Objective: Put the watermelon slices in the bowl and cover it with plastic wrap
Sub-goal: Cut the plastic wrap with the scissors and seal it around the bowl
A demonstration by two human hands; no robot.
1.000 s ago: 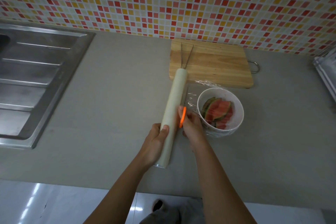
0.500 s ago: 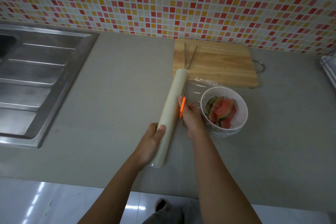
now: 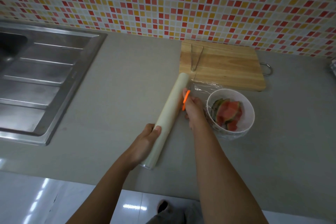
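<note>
A white bowl (image 3: 249,112) with several watermelon slices (image 3: 228,112) stands on the grey counter, and clear plastic wrap (image 3: 203,87) stretches over it towards the roll. My left hand (image 3: 145,142) grips the near end of the long pale plastic wrap roll (image 3: 171,111), which lies slanted on the counter. Between roll and bowl, my right hand (image 3: 193,110) holds a small orange-handled cutter (image 3: 185,100), its tip against the sheet beside the roll.
A wooden cutting board (image 3: 227,67) with metal tongs (image 3: 196,58) lies behind the bowl against the tiled wall. A steel sink and drainboard (image 3: 45,82) fill the left. The counter's front edge (image 3: 91,180) runs below my arms.
My right hand with the orange cutter has slid farther along the roll, away from me. My left hand stays on the roll's near end; the view has shifted slightly.
</note>
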